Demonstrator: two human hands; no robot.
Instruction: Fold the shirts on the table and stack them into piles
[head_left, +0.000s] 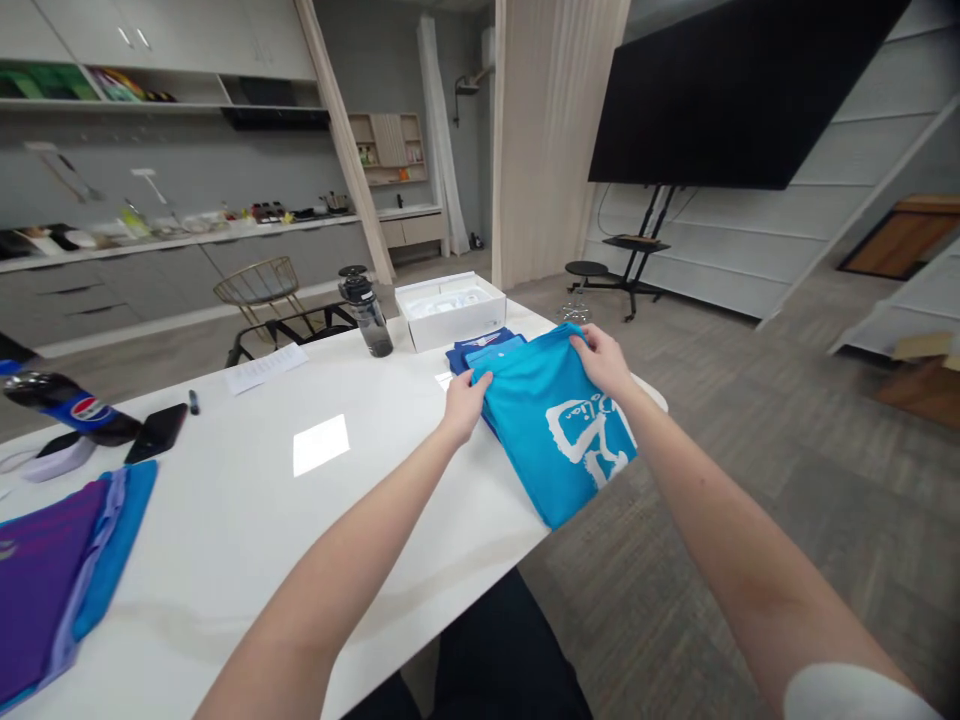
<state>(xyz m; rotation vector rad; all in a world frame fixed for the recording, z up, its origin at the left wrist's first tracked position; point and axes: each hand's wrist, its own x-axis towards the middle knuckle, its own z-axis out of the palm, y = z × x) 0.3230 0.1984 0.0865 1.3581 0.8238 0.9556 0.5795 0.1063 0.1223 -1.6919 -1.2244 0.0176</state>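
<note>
A bright blue T-shirt [532,430] with white lettering, folded into a rough rectangle, lies over the right end of the white table [390,520]. My left hand [466,405] pinches its far left corner. At its far right corner my right hand [600,358] grips the cloth, thumb on top. Darker blue folded clothes [480,343] lie just behind it, partly covered by the shirt. The shirt's near edge reaches the table's front edge.
Behind the clothes stand an open white box [454,325] and a dark water bottle [371,318]. At left are a cola bottle [75,405], a phone [157,432] and a pile of purple and blue clothes [52,590]. A paper sheet [266,369] lies near the back edge.
</note>
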